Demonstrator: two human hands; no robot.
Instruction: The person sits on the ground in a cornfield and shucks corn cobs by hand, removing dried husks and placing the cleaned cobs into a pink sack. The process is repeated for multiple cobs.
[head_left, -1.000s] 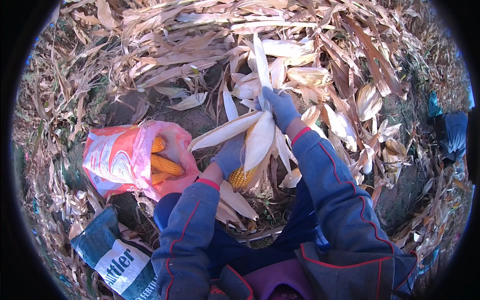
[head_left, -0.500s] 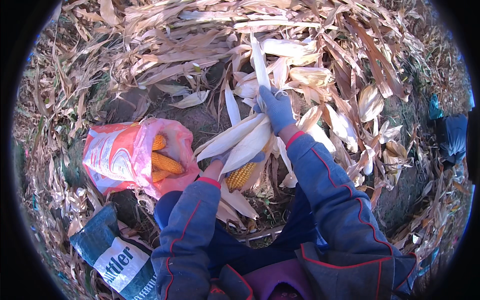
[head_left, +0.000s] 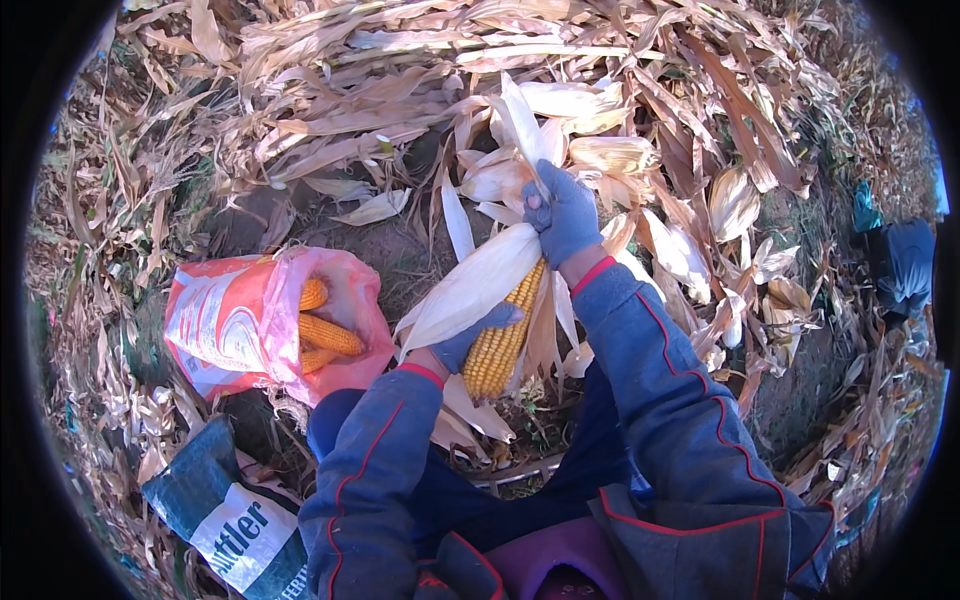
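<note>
A yellow corn cob (head_left: 494, 352) lies tilted between my hands, its lower kernels bare and pale husk still around its upper end. My left hand (head_left: 474, 334), in a grey-blue glove, is wrapped round the cob, partly covered by a broad husk leaf (head_left: 472, 283). At the cob's upper end my right hand (head_left: 567, 212), gloved alike, is closed with a pale husk strip (head_left: 522, 122) rising from its grip. More husk leaves hang down beside the cob.
Left of me an orange-and-white sack (head_left: 222, 315) with a pink lining lies open, holding several bare cobs (head_left: 330, 335). A dark green sack (head_left: 200, 480) lies nearer. Unhusked ears (head_left: 612, 154) and dry husks spread ahead and right, with a dark blue bundle (head_left: 905, 265) at far right.
More of the cob's kernels are now bare. A husk leaf that lay over it has been drawn away, and my right hand has shifted slightly right.
</note>
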